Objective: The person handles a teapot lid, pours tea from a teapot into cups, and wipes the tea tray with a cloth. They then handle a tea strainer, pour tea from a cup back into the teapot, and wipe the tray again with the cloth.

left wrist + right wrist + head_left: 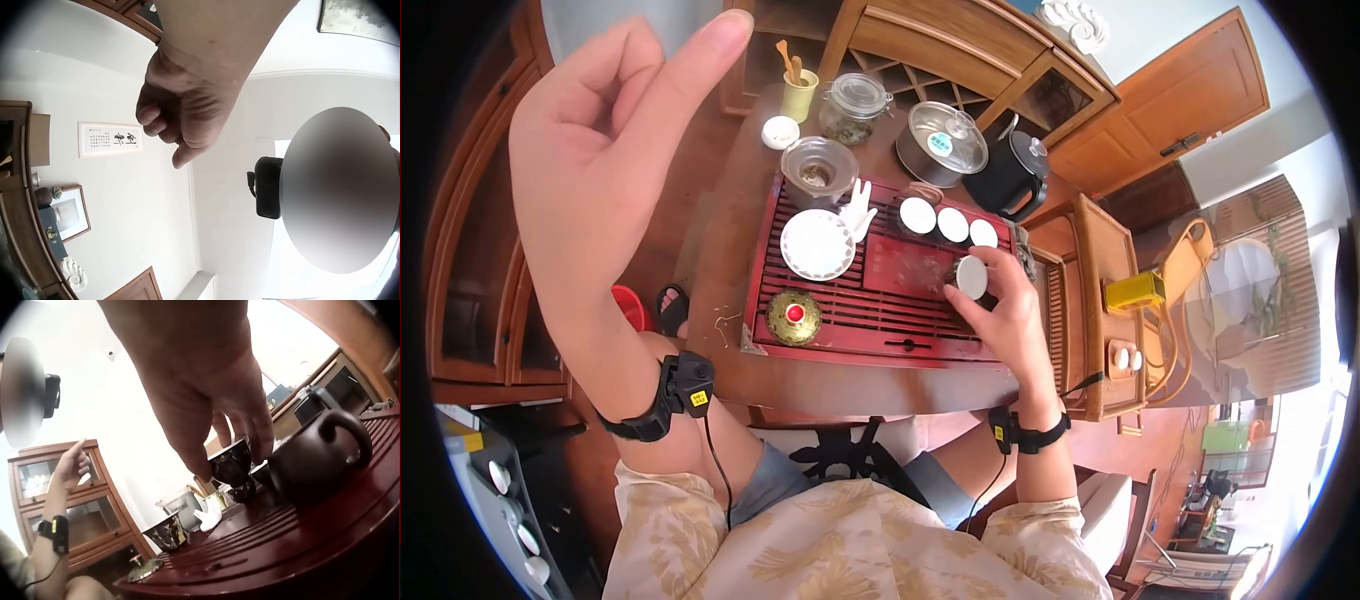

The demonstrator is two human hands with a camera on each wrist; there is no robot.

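Observation:
My right hand (1012, 305) pinches a small teacup (971, 278), white inside and dark patterned outside, between thumb and fingers over the right part of the red slatted tea tray (895, 268). In the right wrist view, a dark brown teapot (312, 464) stands close beside these fingers. Three more white-lined cups (952, 225) line the tray's far side. A wide patterned bowl (818, 245) and a green-gold lid with a red-topped knob (793, 316) sit on the left part. Raised high at left, my left hand (595, 150) holds nothing; several fingers are curled, one digit extended.
A white figurine (858, 210) stands behind the bowl. Beyond are a dark strainer pot (820, 168), a glass jar (856, 108), a lidded pan (941, 140) and a black kettle (1008, 170). A wooden chair (1090, 330) adjoins the table at right.

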